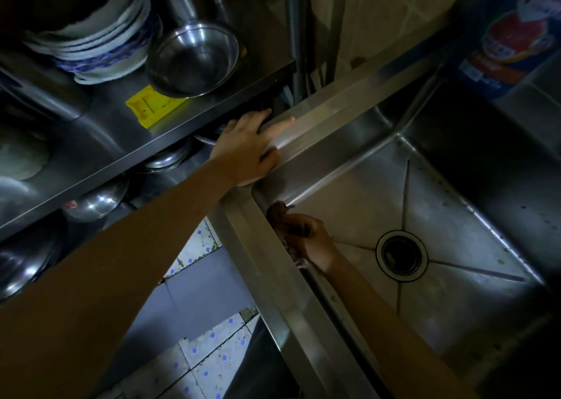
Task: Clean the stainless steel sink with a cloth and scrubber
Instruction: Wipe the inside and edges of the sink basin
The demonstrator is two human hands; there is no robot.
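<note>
The stainless steel sink (343, 116) fills the right half of the view, with a round drain (401, 253) in its floor. My left hand (249, 146) rests on the sink's left rim at the corner, fingers stretched along the edge and thumb hooked inside. Down in the basin, my right hand (314, 240) grips a dark crumpled cloth (280, 213) and presses it against the near inner wall, close to the corner. Part of the cloth is hidden behind the hand and the rim. No scrubber is in view.
A steel shelf rack (182, 131) stands left of the sink, holding stacked bowls (100, 46), a steel bowl (194, 61) and a yellow plastic piece (151, 107). Pots sit on its lower shelf. A detergent bottle (516, 34) stands at the far right. Tiled floor (206, 347) shows below.
</note>
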